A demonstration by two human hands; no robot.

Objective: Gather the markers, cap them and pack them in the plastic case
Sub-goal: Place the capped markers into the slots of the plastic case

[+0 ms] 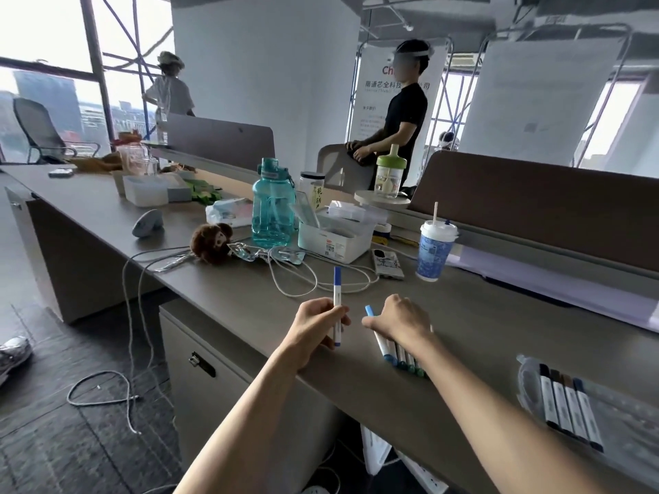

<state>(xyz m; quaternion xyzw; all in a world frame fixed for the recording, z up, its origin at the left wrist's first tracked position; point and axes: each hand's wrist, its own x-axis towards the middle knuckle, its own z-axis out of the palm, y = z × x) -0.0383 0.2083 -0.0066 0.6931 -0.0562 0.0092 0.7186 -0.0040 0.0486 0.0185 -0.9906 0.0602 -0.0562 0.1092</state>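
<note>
Blue-capped marker [337, 304]: white barrel, upright, held in left grip [317, 326].
Light-blue marker [371, 311]: tilted, pinched by right grip [401, 320].
Marker row [401, 356]: side by side, flat on counter [481, 333].
Plastic case [527, 383]: clear, far right, four dark-capped markers [567, 408] inside.

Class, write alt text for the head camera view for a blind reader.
The left hand holds a blue marker upright over a desk while the right hand grips a row of markers lying on it; four dark markers sit in a plastic case at right.
</note>
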